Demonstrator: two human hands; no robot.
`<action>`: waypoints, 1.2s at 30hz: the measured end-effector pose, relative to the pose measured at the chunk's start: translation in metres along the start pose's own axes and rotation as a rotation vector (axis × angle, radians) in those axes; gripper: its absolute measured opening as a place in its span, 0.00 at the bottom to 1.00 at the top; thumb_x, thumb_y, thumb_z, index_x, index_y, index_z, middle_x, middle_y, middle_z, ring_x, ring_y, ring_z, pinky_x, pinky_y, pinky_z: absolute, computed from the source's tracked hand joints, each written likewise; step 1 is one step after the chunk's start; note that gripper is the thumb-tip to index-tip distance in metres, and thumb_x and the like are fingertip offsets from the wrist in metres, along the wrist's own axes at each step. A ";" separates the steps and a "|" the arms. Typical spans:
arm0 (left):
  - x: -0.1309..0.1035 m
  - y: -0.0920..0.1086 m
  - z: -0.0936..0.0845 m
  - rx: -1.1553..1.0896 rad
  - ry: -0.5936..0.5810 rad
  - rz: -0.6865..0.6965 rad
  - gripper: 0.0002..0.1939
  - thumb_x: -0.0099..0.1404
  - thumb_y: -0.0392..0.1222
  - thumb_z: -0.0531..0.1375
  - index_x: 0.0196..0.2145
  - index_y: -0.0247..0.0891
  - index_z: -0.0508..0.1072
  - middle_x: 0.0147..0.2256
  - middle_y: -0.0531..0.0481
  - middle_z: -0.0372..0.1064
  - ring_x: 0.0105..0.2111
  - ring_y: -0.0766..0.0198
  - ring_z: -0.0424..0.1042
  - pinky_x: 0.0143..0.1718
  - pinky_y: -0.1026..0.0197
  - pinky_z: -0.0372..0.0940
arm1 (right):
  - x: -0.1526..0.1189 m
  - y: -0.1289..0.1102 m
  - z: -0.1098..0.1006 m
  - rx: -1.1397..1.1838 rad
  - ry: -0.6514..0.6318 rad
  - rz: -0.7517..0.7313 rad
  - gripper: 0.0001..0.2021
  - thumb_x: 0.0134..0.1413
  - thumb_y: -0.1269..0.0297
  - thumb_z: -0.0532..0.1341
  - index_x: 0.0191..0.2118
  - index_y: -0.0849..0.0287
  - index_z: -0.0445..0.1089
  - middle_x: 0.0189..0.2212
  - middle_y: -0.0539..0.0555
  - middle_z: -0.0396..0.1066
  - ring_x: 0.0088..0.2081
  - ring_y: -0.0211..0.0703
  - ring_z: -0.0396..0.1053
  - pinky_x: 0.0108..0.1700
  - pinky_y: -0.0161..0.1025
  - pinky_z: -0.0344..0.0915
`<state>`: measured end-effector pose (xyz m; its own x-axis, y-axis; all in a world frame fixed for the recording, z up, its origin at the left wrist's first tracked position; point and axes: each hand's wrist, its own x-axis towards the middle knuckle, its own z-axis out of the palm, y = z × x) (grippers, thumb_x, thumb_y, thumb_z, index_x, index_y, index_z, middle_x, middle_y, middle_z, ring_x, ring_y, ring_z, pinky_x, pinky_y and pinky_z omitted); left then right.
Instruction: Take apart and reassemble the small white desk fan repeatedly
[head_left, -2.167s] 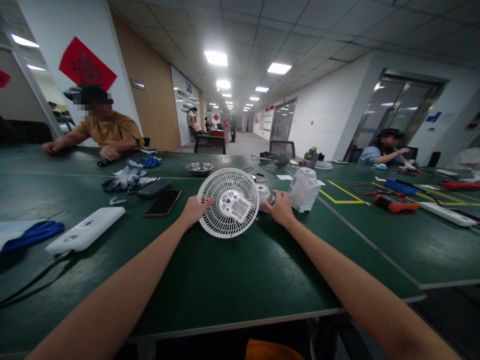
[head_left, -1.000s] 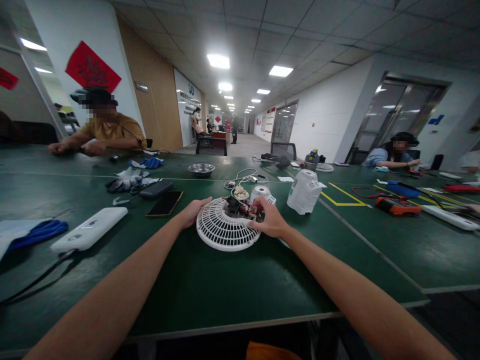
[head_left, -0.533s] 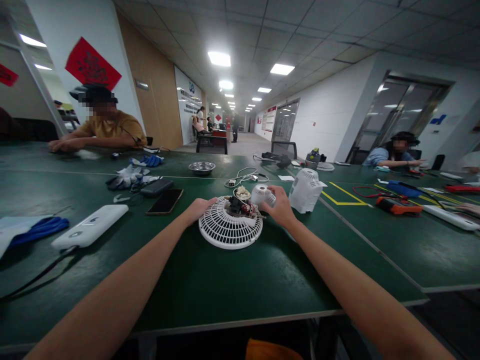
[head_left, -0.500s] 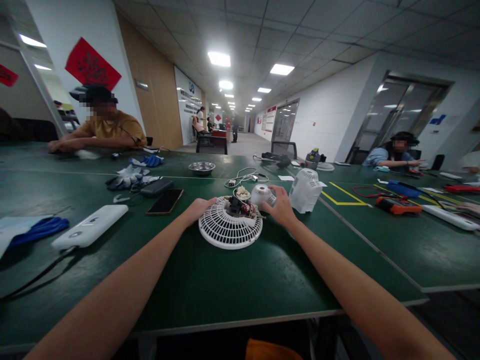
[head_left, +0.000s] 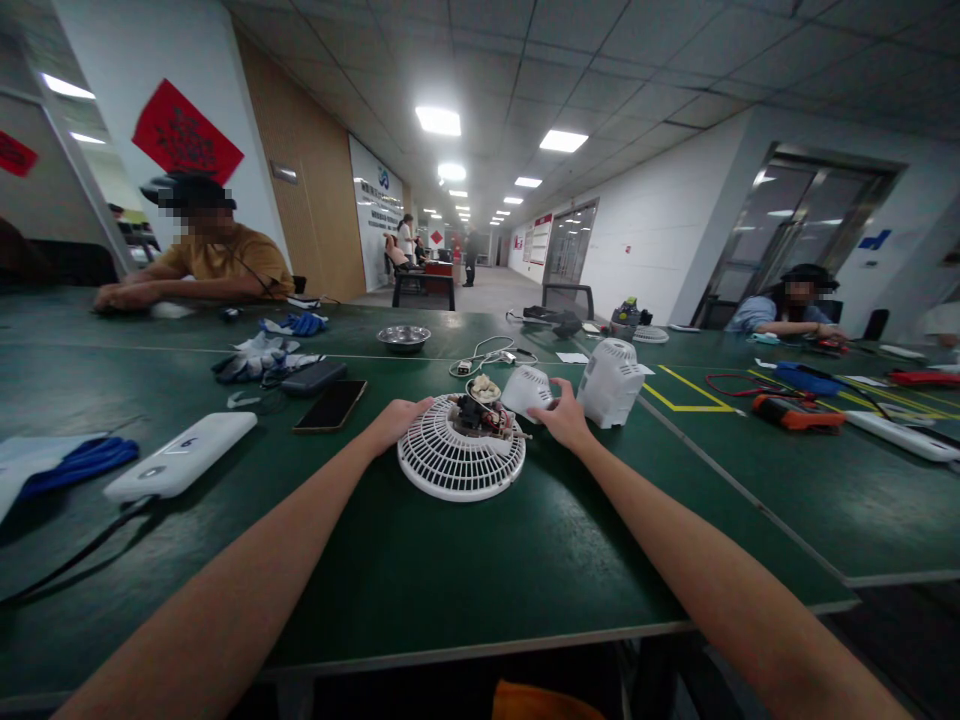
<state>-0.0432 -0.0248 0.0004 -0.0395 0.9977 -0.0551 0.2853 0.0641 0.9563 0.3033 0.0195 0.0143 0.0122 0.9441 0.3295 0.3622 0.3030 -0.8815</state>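
A round white fan grille (head_left: 454,470) lies on the green table, with a dark motor and wires (head_left: 474,412) exposed on top of it. At the grille's left rim, my left hand (head_left: 400,422) is closed on the edge. My right hand (head_left: 564,415) grips a rounded white plastic motor cover (head_left: 527,388) with slots, tilted just right of the motor. Its fingers wrap the cover's right side. Close beyond that hand a larger white plastic housing (head_left: 611,385) stands upright.
A metal bowl (head_left: 403,339) and a white cable (head_left: 487,352) lie farther back. To the left are a phone (head_left: 330,405), a white power bank (head_left: 181,456) and gloves (head_left: 259,358). An orange multimeter (head_left: 796,412) lies right. Two people sit across the table.
The white motor cover has tipped over in my right hand, its top turning away from upright, and the fingers have shifted down around it. My left hand stays on the grille's rim.
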 end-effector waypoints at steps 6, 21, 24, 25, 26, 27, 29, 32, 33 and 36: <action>0.002 -0.004 0.000 0.023 0.005 0.012 0.34 0.47 0.71 0.61 0.27 0.32 0.77 0.25 0.43 0.76 0.26 0.56 0.72 0.32 0.57 0.63 | 0.001 -0.003 0.004 0.530 -0.087 0.372 0.16 0.54 0.52 0.56 0.46 0.53 0.59 0.24 0.48 0.67 0.23 0.41 0.66 0.25 0.37 0.66; -0.002 -0.001 -0.001 0.022 -0.032 0.019 0.35 0.47 0.71 0.60 0.29 0.31 0.78 0.27 0.42 0.77 0.29 0.53 0.74 0.34 0.55 0.63 | -0.003 -0.009 -0.001 0.835 -0.271 0.545 0.13 0.56 0.54 0.52 0.40 0.57 0.65 0.31 0.56 0.72 0.33 0.46 0.73 0.34 0.42 0.71; -0.002 -0.002 -0.001 0.031 -0.031 0.014 0.35 0.47 0.71 0.60 0.29 0.31 0.78 0.27 0.41 0.77 0.28 0.53 0.74 0.33 0.55 0.63 | -0.003 -0.007 -0.002 0.866 -0.304 0.527 0.13 0.55 0.56 0.52 0.41 0.57 0.65 0.32 0.56 0.73 0.34 0.47 0.73 0.35 0.43 0.70; -0.002 -0.002 -0.001 0.032 -0.030 0.015 0.35 0.48 0.71 0.60 0.29 0.31 0.78 0.27 0.41 0.77 0.28 0.53 0.74 0.33 0.55 0.63 | -0.003 -0.006 -0.002 0.876 -0.317 0.521 0.13 0.54 0.56 0.51 0.41 0.57 0.65 0.32 0.55 0.73 0.34 0.48 0.73 0.35 0.43 0.70; -0.002 -0.003 -0.001 0.033 -0.030 0.018 0.34 0.48 0.71 0.60 0.29 0.32 0.78 0.28 0.41 0.77 0.28 0.53 0.74 0.33 0.55 0.63 | -0.002 -0.005 -0.002 0.884 -0.329 0.516 0.14 0.54 0.56 0.51 0.42 0.56 0.65 0.32 0.55 0.73 0.34 0.48 0.73 0.35 0.43 0.70; -0.002 -0.003 -0.001 0.034 -0.028 0.024 0.34 0.48 0.71 0.59 0.28 0.32 0.78 0.28 0.42 0.77 0.28 0.53 0.74 0.33 0.56 0.63 | -0.002 -0.004 -0.003 0.889 -0.342 0.512 0.14 0.54 0.57 0.50 0.42 0.56 0.65 0.33 0.55 0.73 0.33 0.48 0.73 0.34 0.43 0.69; -0.001 -0.003 -0.001 0.044 -0.017 0.041 0.34 0.48 0.71 0.59 0.28 0.32 0.78 0.27 0.43 0.76 0.28 0.54 0.73 0.32 0.56 0.63 | -0.001 -0.003 -0.003 0.893 -0.364 0.506 0.14 0.53 0.57 0.50 0.42 0.56 0.65 0.34 0.55 0.74 0.33 0.48 0.72 0.34 0.43 0.69; 0.001 -0.004 0.000 0.057 0.007 0.051 0.34 0.48 0.71 0.60 0.27 0.32 0.78 0.26 0.43 0.76 0.27 0.55 0.73 0.32 0.57 0.62 | 0.000 -0.002 -0.004 0.907 -0.385 0.498 0.14 0.52 0.58 0.49 0.41 0.55 0.65 0.34 0.54 0.74 0.34 0.48 0.72 0.35 0.44 0.68; 0.002 -0.004 -0.001 0.056 0.008 0.047 0.34 0.47 0.71 0.60 0.27 0.32 0.78 0.26 0.43 0.76 0.27 0.55 0.73 0.32 0.57 0.62 | 0.000 -0.002 -0.004 0.913 -0.391 0.495 0.13 0.52 0.58 0.49 0.41 0.55 0.65 0.34 0.54 0.74 0.34 0.48 0.72 0.36 0.44 0.68; 0.003 -0.004 -0.001 0.047 -0.004 0.034 0.34 0.47 0.71 0.60 0.28 0.31 0.78 0.26 0.43 0.76 0.27 0.55 0.73 0.33 0.57 0.62 | -0.001 -0.002 -0.004 0.927 -0.402 0.488 0.12 0.51 0.59 0.50 0.41 0.53 0.64 0.34 0.53 0.74 0.34 0.48 0.72 0.36 0.45 0.68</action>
<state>-0.0455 -0.0222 -0.0036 -0.0252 0.9994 -0.0236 0.3307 0.0306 0.9432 0.3061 0.0177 0.0175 -0.3995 0.9107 -0.1049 -0.4351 -0.2891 -0.8527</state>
